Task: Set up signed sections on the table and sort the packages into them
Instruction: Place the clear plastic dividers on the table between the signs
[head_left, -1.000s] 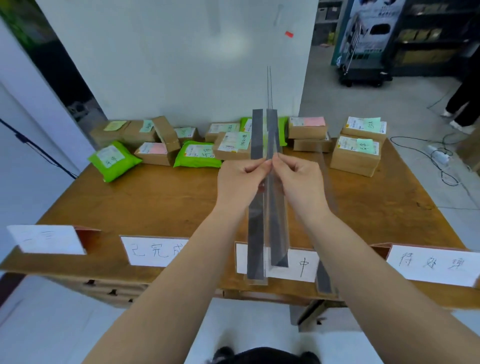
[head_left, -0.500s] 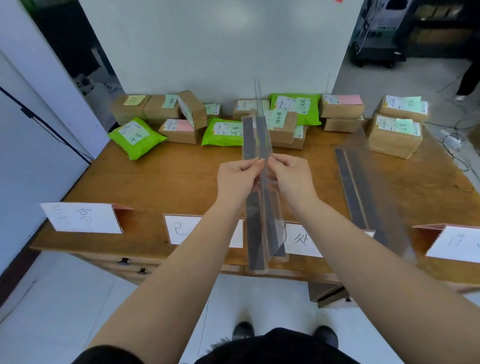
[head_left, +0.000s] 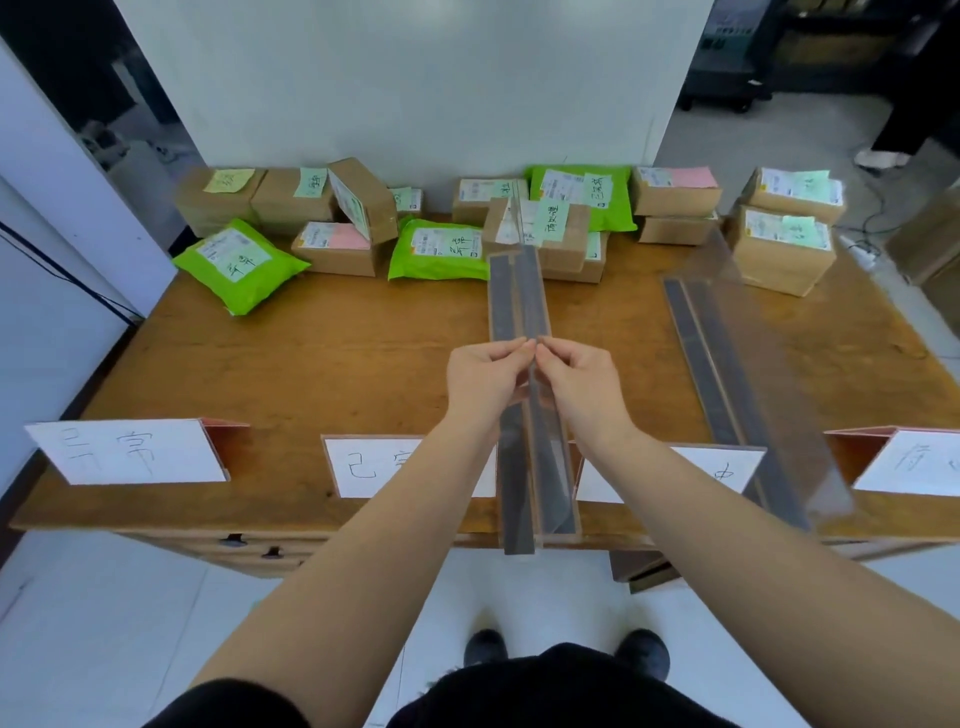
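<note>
Biggest worry from where I'm standing is the table (head_left: 322, 358) itself: that clear acrylic divider (head_left: 522, 296) runs from the near edge to the package pile, and its near end hangs a bit past the table's front edge. If it gets let go like that, I'd guess it could tip or slide off toward the floor. The far end is right up against the cardboard box (head_left: 563, 234) in the middle of the pile, so pushing it further probably shoves boxes around.

The left hand (head_left: 485, 376) and right hand (head_left: 576, 382) are both pinching the divider's upright fin from either side, fingertips nearly touching. Thin clear plastic, small grip, so it could easily twist or skew and give a crooked section.

A second divider (head_left: 727, 364) already lies over on the right, leaning rather than standing straight as far as I can tell. A bump could flatten it.

The packages are all in a row along the back, none in a section yet: brown boxes plus green mailer bags like this one (head_left: 239, 262).

Hard to make out: the middle sign cards (head_left: 363, 465) are partly covered by the arms, and the far-right sign (head_left: 914, 462) is cut off by the frame. The leftmost sign (head_left: 130, 452) is readable-ish. Whether the divider's base is fully resting on the table, I can't tell.
</note>
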